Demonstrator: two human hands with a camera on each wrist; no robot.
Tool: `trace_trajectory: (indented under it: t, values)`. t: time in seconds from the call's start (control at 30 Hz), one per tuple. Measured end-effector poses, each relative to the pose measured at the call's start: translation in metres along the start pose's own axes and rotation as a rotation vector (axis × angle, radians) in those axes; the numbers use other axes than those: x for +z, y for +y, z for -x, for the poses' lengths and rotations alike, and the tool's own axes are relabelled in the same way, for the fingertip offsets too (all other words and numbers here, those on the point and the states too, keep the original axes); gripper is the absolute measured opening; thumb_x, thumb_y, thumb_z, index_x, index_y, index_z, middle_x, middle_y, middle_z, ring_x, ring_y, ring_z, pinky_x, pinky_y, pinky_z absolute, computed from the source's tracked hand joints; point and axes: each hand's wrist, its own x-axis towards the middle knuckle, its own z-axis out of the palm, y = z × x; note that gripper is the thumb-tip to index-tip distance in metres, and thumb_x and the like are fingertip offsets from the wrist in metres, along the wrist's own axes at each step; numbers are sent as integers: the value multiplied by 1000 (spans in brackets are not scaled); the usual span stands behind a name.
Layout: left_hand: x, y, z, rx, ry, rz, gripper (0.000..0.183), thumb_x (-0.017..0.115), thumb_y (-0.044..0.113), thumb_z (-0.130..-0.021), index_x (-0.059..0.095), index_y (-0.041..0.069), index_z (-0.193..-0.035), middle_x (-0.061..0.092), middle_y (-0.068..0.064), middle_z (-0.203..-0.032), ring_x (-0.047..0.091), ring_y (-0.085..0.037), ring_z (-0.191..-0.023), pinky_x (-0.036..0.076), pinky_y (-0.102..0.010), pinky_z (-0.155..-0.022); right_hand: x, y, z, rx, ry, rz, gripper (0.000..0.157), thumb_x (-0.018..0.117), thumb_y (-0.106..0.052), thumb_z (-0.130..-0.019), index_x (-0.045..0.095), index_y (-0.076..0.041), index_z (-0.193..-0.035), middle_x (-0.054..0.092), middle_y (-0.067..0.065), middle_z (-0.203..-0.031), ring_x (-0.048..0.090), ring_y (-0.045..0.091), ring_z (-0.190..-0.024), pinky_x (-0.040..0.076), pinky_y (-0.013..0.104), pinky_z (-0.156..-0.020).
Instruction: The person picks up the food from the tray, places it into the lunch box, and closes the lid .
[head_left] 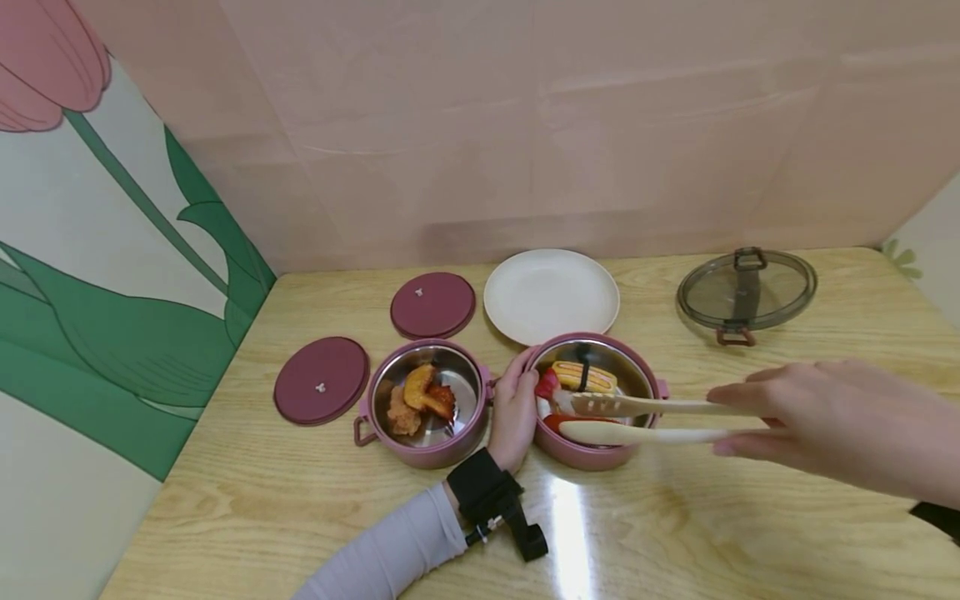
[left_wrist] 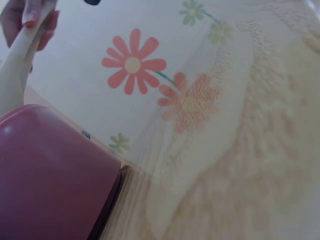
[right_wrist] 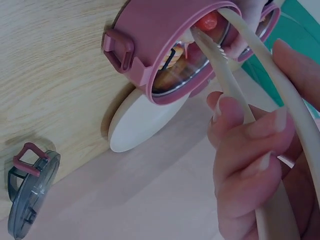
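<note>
Pink sheeting [head_left: 525, 125] is forming the backdrop, and a wood-grain table [head_left: 225, 517] is bearing two maroon lids [head_left: 322, 381], a white plate [head_left: 551, 296], a see-through lid [head_left: 720, 292], a left pot [head_left: 427, 456] holding browned food [head_left: 418, 385] and a right pot [head_left: 581, 456] standing just beside it. Inside that right pot, a yellow banded piece [head_left: 558, 373] is lying toward the far wall, while red food [right_wrist: 207, 21] is showing between the arms of the pale tongs [head_left: 678, 407]. The right hand [head_left: 832, 417] is gripping those tongs, thumb on one arm and fingers curled round the other; the tips are standing parted inside the pot, and whether they are touching any food I cannot tell. The left hand [head_left: 513, 412] is holding the right pot's left side, its thumb near the rim and its fingers partly hidden. Good work here is probably depending on that left hand bracing the pot without crowding the opening, since the tongs are entering low over the right rim. Parting the tips only a little wider than one piece is likely sparing the banded food a knock; squeezing evenly, with slotted and smooth arms facing each other, is probably keeping slick red pieces from twisting out, and lifting steeply is looking safer than dragging across the rim.
</note>
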Motion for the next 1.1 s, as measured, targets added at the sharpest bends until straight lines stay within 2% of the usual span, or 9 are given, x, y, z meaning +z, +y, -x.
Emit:
trace_trajectory:
  t: [0.2,0.4,0.63,0.7,0.87,1.0,1.1]
  values:
    - [0,0,-1,-1,-2,12,42,38,6,-98,51,-1,-137,55,-11,-138,45,-21,-133,32,-39,-115,3,6,5,4,49,-63,48,69,-54,-82,72,-18,-113,70,-15,-89,44,-9,-58,42,21,-46]
    - [0,1,-1,-5,-4,28,42,38,6,-98,51,0,-138,54,-11,-140,44,-20,-134,32,-38,-115,6,13,8,49,-1,-196,50,68,-43,-88,67,-7,-122,67,-15,-84,41,-6,-58,39,20,-51]
    - [1,1,0,20,-9,47,42,37,5,-98,49,-3,-138,52,-16,-141,44,-22,-134,32,-38,-115,12,19,12,121,32,-293,48,66,-36,-91,63,-3,-127,60,-20,-73,39,-4,-56,35,20,-50]
    - [1,1,0,18,-10,46,42,37,4,-98,49,-3,-138,51,-16,-142,43,-22,-134,32,-38,-115,13,21,12,156,19,-315,52,65,-36,-92,60,-1,-129,59,-18,-72,38,-2,-55,33,20,-49]
    - [1,2,0,8,-6,35,42,37,5,-98,49,-2,-138,51,-15,-142,43,-22,-135,32,-38,-115,15,22,12,206,32,-357,57,66,-35,-92,56,5,-131,65,-5,-82,36,0,-54,32,21,-47]
    - [1,2,-1,-4,-4,33,43,38,6,-98,49,-2,-139,51,-15,-142,43,-21,-135,32,-38,-115,19,23,14,239,87,-413,55,66,-31,-92,55,4,-133,50,-7,-63,30,2,-47,28,22,-41]
    - [1,1,0,-14,-4,32,43,37,7,-99,49,-1,-139,51,-15,-143,43,-21,-135,32,-39,-115,21,26,15,295,115,-458,55,66,-31,-93,53,1,-136,44,-6,-56,34,5,-45,30,24,-39]
